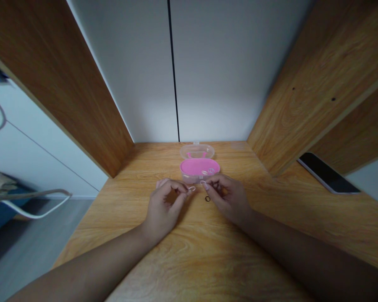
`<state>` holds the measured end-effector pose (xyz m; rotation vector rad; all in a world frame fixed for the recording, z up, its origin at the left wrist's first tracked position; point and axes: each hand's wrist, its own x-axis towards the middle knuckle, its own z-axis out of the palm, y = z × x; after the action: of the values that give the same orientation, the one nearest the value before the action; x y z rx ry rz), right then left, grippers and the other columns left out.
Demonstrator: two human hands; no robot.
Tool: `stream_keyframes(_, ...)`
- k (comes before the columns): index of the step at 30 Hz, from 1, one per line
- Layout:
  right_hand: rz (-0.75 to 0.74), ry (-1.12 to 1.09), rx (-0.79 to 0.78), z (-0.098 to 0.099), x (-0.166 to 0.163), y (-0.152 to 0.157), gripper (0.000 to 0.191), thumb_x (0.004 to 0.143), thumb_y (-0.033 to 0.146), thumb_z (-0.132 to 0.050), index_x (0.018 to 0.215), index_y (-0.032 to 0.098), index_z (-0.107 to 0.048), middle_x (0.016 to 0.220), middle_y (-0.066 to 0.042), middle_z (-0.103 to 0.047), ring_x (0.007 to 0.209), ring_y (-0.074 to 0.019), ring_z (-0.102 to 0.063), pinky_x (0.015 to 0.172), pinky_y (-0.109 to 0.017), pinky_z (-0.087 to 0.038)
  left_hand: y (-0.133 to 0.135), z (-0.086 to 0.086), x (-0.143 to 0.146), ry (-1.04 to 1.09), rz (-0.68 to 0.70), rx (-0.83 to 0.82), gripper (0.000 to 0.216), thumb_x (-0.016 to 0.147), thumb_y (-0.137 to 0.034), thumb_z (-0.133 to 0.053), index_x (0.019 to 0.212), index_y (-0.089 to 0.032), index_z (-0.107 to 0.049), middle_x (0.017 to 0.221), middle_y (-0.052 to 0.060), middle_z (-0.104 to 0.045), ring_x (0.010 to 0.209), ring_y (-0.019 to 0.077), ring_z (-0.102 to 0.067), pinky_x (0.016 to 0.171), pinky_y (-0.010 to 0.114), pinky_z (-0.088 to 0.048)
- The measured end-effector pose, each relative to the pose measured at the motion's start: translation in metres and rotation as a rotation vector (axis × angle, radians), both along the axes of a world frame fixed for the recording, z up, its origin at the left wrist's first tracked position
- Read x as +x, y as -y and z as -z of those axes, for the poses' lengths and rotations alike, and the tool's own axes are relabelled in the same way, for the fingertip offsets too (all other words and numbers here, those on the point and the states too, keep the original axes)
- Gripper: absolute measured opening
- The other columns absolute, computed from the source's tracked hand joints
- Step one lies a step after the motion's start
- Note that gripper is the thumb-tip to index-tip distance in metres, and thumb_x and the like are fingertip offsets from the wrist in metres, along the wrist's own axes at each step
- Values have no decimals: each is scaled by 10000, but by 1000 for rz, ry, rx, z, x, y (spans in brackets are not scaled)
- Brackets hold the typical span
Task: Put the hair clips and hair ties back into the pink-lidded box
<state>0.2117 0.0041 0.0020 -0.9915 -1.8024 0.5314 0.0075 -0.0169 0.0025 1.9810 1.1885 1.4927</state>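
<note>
My left hand rests on the wooden desk, its fingers pinched on a small clear ring. My right hand lies a little to the right, fingers curled and pinched; what they hold is too small to make out. A small black ring lies on the desk just beside the right hand. Just behind both hands stands a small pink box with its clear lid open, a few small rings lying on the pink inside.
Wooden side panels close in the desk on both sides, with a white wall behind. A dark phone lies on a ledge at the right. A chair stands off the desk's left edge.
</note>
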Motion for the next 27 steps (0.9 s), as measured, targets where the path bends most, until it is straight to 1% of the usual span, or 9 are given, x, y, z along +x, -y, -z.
stream_keyframes(3,5,-12,-23,1,0,-1,83,918,260,-624,869,208,-666,676,18,-613,559,-98,-522,521,-224,-394,-2,3,0,51,-26,-40,113,881,-251,-695,804,-207,-624,831,21,-694,817,166,-653,809,327,-478)
stream_keyframes(10,15,6,-7,-3,-1,0,99,921,247,-616,848,210,-671,636,33,-589,538,-92,-506,515,-220,-387,-4,8,1,116,-29,-120,138,887,-306,-692,819,-202,-632,851,50,-718,844,183,-673,831,345,-516)
stream_keyframes(19,-1,12,-34,-3,-1,0,153,945,288,-595,852,212,-691,626,28,-600,551,-103,-515,530,-233,-391,-4,9,0,112,-32,-134,132,887,-312,-688,828,-203,-643,865,54,-711,862,188,-670,853,355,-524)
stream_keyframes(24,3,39,-14,-4,-1,0,168,947,305,-594,854,209,-696,634,22,-608,561,-108,-524,544,-239,-398,-4,8,0,103,-27,-127,130,886,-305,-686,824,-197,-647,860,55,-710,855,186,-669,845,345,-524)
stream_keyframes(27,-21,48,-19,-5,0,0,172,955,309,-580,873,209,-695,643,17,-614,573,-118,-544,554,-245,-411,-4,8,0,97,-21,-114,124,885,-297,-687,820,-198,-648,854,53,-714,844,185,-669,837,348,-523)
